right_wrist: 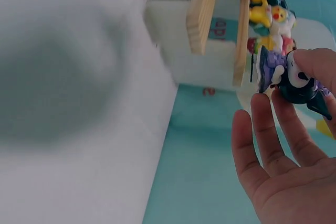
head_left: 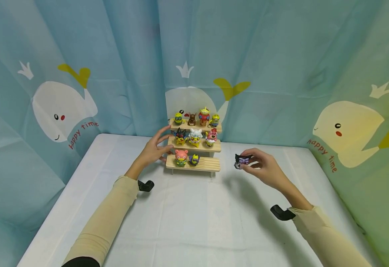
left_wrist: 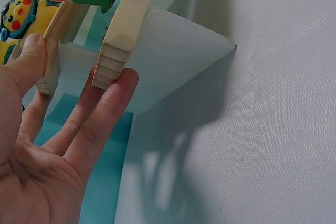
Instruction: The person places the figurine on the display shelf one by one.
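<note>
A three-step wooden display stand stands at the back of the table with small toy figurines on every step. My left hand touches its left end; in the left wrist view the fingers, fairly straight, rest against the board ends, with the thumb at the middle step. Right of the stand, my right hand holds a black and purple toy figurine between thumb and fingers, above the table. On the bottom step are a pink and green figurine and a small yellow and purple one, both left of bare wood.
Several figurines line the top step, among them a red one with a yellow head. The middle step bears three, including a white and yellow one. A blue curtain with whale prints hangs behind the white table.
</note>
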Demonstrator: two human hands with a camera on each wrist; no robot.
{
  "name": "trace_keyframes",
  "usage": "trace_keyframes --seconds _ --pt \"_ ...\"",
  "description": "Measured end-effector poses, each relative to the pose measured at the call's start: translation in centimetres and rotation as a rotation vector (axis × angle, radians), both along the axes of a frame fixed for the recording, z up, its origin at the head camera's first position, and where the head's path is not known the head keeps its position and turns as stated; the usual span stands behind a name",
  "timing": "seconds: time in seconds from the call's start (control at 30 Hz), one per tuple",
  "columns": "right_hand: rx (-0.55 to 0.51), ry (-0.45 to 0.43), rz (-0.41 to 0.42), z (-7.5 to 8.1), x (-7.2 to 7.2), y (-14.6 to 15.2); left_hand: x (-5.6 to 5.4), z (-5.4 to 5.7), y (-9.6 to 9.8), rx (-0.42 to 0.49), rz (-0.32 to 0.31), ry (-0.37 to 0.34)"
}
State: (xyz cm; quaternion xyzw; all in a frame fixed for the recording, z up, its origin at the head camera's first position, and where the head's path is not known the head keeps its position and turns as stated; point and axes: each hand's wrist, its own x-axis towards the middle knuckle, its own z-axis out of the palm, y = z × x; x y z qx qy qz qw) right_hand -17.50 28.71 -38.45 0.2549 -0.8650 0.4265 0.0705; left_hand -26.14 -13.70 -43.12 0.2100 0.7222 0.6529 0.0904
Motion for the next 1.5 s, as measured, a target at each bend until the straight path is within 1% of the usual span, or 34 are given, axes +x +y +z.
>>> trace_keyframes --seconds 0.1,0.2,0.37,0.53,0.57,0.73,0.77,0.8,0.9,0.97,1.2,1.3,1.5 --pt "-0.011 -0.017 0.013 -0.1 -0.4 -1.1 0.4 0.5 0.1 -0.005 0.002 0.005" --pt "-0.029 -0.037 0.022 -0.4 -0.7 -2.2 0.5 0.7 0.2 -0.007 0.002 0.011" --pt "-0.062 -0.071 0.023 -1.1 -1.2 -4.0 0.5 0.7 0.1 -0.002 0.003 0.005" --pt "-0.089 -0.086 0.018 -2.0 -1.8 -5.5 0.4 0.7 0.1 -0.001 0.006 -0.009" --pt "-0.090 -0.090 0.016 -1.7 -1.6 -6.0 0.2 0.3 0.1 -0.005 0.009 -0.003" --pt "-0.115 -0.115 -0.002 -2.4 -1.9 -7.1 0.1 0.2 0.1 0.000 0.004 0.000" --pt "-0.119 -0.115 -0.006 -2.5 -2.0 -7.2 0.2 0.2 0.1 0.002 0.002 0.007" --pt "-0.123 -0.115 -0.013 -3.1 -2.3 -7.3 0.4 0.5 0.2 0.007 -0.002 0.002" --pt "-0.119 -0.118 -0.028 -3.3 -2.4 -7.9 0.4 0.6 0.2 0.009 -0.002 0.005" --pt "-0.120 -0.116 -0.035 -3.2 -2.2 -8.4 0.4 0.6 0.2 0.007 0.001 0.003" --pt "-0.114 -0.106 -0.049 -0.8 -0.6 -10.0 0.5 0.6 0.1 0.006 0.008 -0.010" --pt "-0.120 -0.108 -0.054 -0.8 -0.5 -10.3 0.5 0.6 0.1 0.003 0.010 -0.008" --pt "-0.111 -0.102 -0.069 -1.2 -0.6 -10.4 0.5 0.5 0.2 -0.008 0.011 0.000"
